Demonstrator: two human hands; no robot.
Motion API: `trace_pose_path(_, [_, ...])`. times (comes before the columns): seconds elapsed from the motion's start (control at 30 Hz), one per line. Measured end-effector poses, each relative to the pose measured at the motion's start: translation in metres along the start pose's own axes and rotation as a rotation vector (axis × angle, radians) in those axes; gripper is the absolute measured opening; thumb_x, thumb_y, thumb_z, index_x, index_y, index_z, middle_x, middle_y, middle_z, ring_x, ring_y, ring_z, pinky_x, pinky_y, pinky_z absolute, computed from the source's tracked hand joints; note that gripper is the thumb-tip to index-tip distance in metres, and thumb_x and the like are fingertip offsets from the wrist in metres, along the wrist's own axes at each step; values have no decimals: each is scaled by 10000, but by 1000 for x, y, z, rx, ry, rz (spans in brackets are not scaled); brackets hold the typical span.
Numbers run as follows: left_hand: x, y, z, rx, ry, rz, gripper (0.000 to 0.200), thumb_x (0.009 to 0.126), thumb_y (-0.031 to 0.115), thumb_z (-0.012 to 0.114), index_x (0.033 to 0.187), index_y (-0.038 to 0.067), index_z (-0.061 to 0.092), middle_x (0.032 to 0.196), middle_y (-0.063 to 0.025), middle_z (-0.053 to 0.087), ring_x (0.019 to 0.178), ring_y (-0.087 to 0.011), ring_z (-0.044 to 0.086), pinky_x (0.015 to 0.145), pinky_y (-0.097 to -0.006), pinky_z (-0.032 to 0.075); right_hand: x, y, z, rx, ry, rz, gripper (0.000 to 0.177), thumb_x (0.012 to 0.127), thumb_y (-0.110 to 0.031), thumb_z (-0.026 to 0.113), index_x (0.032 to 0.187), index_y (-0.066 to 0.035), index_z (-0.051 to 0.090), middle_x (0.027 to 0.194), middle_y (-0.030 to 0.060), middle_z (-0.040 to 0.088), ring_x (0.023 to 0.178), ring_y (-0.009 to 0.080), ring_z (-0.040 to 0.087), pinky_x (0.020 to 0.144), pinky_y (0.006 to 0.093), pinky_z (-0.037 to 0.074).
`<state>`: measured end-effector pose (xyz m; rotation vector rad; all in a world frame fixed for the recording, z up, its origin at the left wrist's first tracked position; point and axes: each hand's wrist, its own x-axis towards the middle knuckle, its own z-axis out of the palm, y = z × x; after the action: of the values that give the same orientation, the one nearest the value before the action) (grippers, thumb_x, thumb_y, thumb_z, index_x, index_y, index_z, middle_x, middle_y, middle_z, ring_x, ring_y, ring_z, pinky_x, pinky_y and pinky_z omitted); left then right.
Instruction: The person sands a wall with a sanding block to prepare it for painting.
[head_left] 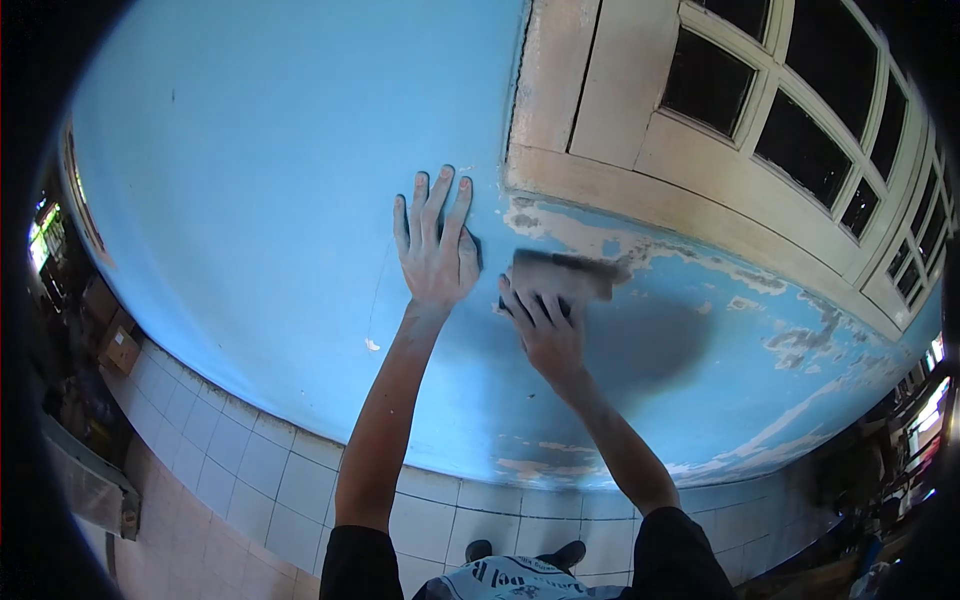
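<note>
While the left hand [436, 255] lies flat on the blue wall [250, 200], grip wide and empty, seemingly as a brace, the right hand [545, 330] pins a sandpaper sheet [562, 275] against flaking paint; it sits just below the window frame [640, 190].

No lettering can be read anywhere. The shirt [510, 580] bears dark printed marks (too cropped to make out).

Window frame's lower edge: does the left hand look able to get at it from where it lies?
Probably yes. The left hand lies flat on the blue wall, fingertips close beside the lower corner of the window frame, only bare wall between. The right hand and its sanding sheet sit lower, aside.
</note>
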<state>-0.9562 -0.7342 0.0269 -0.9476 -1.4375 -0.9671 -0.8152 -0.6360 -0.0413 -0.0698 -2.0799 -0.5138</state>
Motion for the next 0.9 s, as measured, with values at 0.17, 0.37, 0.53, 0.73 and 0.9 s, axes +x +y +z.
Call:
trace_pose_path(0.17, [0, -2, 0, 9, -49, 23, 469, 916, 180, 290, 1350, 66, 425, 1408, -155, 386, 1337, -365, 292, 1075, -560, 157, 32, 11, -34, -146, 39, 239, 387, 869, -275, 553, 1239, -167, 573, 1262, -14, 537, 1198, 235, 440, 986, 575, 279])
trace_pose_path(0.37, [1, -3, 0, 0, -20, 47, 459, 926, 175, 288, 1349, 56, 422, 1407, -167, 384, 1332, -372, 299, 1065, -571, 168, -22, 13, 8, 74, -125, -88, 414, 861, -301, 559, 1256, -178, 560, 1167, -45, 574, 1070, 156, 498, 982, 533, 281])
trace_pose_path(0.53, [0, -3, 1, 13, -14, 51, 454, 936, 186, 281, 1346, 52, 423, 1409, -171, 379, 1333, -375, 294, 1065, -571, 164, 36, 16, -44, 11, 140, 279, 407, 871, -303, 555, 1249, -152, 567, 1103, -3, 590, 989, 179, 503, 948, 520, 300])
trace_pose_path(0.73, [1, -4, 3, 45, -14, 60, 464, 945, 212, 260, 1352, 49, 410, 1414, -181, 362, 1335, -381, 283, 1066, -567, 160, 12, 40, -35, 204, 60, 154, 446, 850, -323, 590, 1247, -123, 561, 1149, 65, 579, 1081, 222, 500, 984, 476, 327])
trace_pose_path(0.9, [1, -5, 2, 54, -8, 70, 473, 949, 230, 246, 1354, 44, 405, 1416, -186, 352, 1337, -384, 277, 1064, -570, 161, 27, 52, -63, 103, 46, 140, 450, 822, -301, 620, 1243, -154, 559, 1204, 64, 548, 1146, 240, 482, 1036, 466, 321])
